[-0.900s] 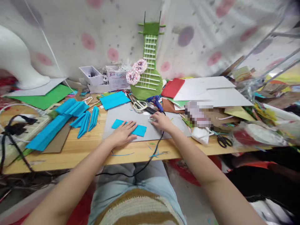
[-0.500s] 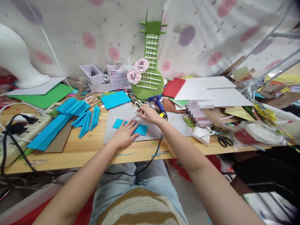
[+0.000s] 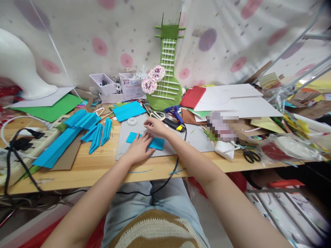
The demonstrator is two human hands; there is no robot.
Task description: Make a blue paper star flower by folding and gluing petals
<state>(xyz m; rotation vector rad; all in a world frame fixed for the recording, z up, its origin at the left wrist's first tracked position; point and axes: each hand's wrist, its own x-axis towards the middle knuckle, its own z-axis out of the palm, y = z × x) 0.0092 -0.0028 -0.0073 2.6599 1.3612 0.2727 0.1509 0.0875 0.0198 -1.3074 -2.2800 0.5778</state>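
Note:
My left hand lies flat, fingers spread, pressing a blue paper strip onto the grey board. Just above it, my right hand hovers with loosely bent fingers and nothing visible in them. A small white notched disc rests on the board to the left of that hand. Behind my right hand lie a black-and-yellow utility knife and light-handled scissors. A blue glue gun stands behind the knife.
Folded blue paper pieces and a power strip are on the left. A green guitar-shaped craft stands at the back. Black scissors and bagged material lie right. A black cable crosses the table edge.
My right hand has shifted slightly left, toward my left hand. The white disc now shows clear of it on the board, and the knife is uncovered. My left hand stays on the strip.

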